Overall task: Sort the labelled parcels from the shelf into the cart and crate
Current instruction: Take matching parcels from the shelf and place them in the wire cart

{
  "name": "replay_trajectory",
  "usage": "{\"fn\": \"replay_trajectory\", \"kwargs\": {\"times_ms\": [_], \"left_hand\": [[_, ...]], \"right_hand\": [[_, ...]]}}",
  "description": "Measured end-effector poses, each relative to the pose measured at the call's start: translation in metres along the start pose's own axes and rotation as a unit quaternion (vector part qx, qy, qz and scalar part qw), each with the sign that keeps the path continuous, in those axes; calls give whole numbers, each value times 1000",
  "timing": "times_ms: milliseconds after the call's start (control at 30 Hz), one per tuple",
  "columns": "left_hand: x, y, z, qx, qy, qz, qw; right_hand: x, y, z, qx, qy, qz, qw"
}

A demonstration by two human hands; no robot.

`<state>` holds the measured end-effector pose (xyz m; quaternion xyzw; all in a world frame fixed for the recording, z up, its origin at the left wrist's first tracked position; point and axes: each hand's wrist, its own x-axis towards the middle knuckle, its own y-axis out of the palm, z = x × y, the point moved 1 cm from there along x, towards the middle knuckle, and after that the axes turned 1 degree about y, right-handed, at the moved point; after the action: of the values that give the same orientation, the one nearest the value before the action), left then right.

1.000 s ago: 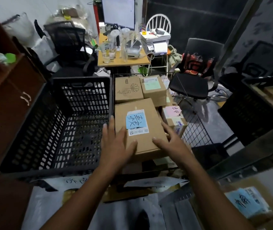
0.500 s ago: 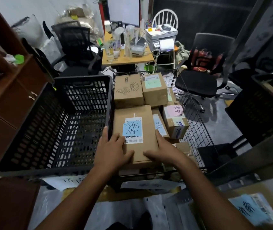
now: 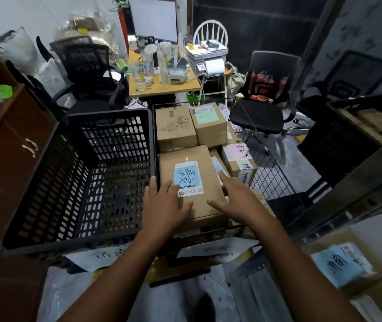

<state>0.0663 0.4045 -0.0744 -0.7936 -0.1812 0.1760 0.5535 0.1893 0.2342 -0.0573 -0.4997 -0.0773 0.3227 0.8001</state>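
Probably light, rigid: hold the blue-labelled parcel (image 3: 191,175) by its sides; left hand (image 3: 164,206) and right hand (image 3: 237,201) lie flat, uncurled.

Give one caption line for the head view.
Left hand and right hand, both open, over a blue-labelled parcel in the wire cart.

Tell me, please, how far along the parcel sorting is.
Done: several boxes sit in the cart. In hand: open left hand and right hand at the blue-labelled parcel there. Left: the crate shows no parcels; a shelf parcel waits.
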Motion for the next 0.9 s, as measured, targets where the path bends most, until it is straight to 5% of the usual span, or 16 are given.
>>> {"fn": "replay_trajectory", "kwargs": {"times_ms": [233, 467, 900], "left_hand": [[-35, -14, 7, -73, 125, 21, 989], [-92, -7, 25, -140, 267, 66, 951], [-233, 25, -33, -76, 435, 167, 882]], "right_hand": [[-83, 1, 17, 39, 42, -125, 991], [-200, 54, 35, 58, 174, -205, 961], [-405, 113, 34, 37, 350, -273, 895]]}}
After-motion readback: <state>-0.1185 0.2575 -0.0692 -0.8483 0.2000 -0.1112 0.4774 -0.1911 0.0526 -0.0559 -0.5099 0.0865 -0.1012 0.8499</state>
